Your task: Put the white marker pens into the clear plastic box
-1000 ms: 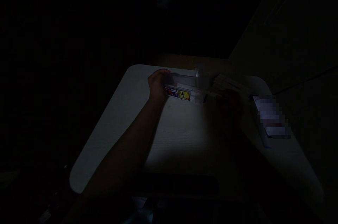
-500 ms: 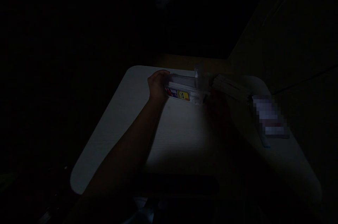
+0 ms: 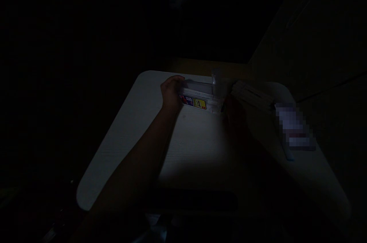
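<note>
A clear plastic box (image 3: 197, 89) with a yellow, blue and red label lies on its side on the white table, its right end toward my right hand. My left hand (image 3: 171, 92) is closed around the box's left end. At the right end, a clear flap (image 3: 214, 78) stands up like a raised lid. My right hand (image 3: 235, 113) is in deep shadow close by that end; its fingers and anything in them cannot be made out. Just beyond it lies a bundle of long, thin, pale pieces (image 3: 252, 94), too dark to name.
The white table (image 3: 120, 132) has rounded corners. On its right side lies a blurred-out flat object (image 3: 295, 126), with a bluish strip (image 3: 288, 153) beside it. A dark screen-like panel (image 3: 200, 25) rises behind the table. A cable (image 3: 329, 87) runs at the right.
A pale, thin piece that stuck out of the box's right end toward my right hand no longer shows there. My right hand has shifted slightly; my left hand stays on the box.
</note>
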`<action>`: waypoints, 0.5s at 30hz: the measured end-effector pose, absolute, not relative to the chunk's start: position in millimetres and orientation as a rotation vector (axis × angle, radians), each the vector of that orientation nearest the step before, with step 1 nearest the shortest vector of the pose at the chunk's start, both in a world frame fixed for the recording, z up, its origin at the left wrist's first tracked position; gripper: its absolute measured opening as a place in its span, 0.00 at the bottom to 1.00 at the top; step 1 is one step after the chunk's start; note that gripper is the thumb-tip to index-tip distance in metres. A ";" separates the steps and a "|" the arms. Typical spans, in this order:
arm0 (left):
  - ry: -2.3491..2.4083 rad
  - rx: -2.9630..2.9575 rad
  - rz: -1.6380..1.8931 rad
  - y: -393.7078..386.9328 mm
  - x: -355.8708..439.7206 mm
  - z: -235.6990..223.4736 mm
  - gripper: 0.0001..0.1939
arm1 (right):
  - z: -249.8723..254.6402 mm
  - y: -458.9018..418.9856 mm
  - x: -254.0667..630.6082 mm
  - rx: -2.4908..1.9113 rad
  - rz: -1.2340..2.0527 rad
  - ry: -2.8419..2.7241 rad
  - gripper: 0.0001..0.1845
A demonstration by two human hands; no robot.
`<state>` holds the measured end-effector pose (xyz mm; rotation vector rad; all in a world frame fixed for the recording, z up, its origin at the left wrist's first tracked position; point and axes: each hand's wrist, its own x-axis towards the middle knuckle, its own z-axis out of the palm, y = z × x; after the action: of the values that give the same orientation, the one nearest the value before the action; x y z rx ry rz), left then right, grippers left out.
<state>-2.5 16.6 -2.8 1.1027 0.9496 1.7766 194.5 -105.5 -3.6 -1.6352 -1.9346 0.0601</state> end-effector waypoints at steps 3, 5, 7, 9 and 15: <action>0.958 1.098 1.774 17.0 -2.5 -3.2 0.11 | -7.6 -103.6 205.9 -1.771 -0.094 -1.847 0.30; 0.945 1.084 1.773 17.0 -2.1 -3.1 0.11 | -11.6 -101.7 214.8 -1.876 -0.191 -1.744 0.30; 0.939 1.075 1.778 17.0 -1.7 -2.9 0.11 | -15.7 -99.5 221.8 -1.932 -0.209 -1.695 0.30; 0.955 1.069 1.780 16.9 -1.4 -2.5 0.10 | -19.1 -97.6 225.9 -1.949 -0.182 -1.681 0.29; 0.955 1.074 1.762 15.9 -1.2 -0.4 0.10 | -20.5 -93.2 228.8 -1.914 -0.136 -1.659 0.24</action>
<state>-1.2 15.9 -0.4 1.0743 0.9549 1.7622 228.8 -93.2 -20.5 -1.9143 -1.6585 -0.1362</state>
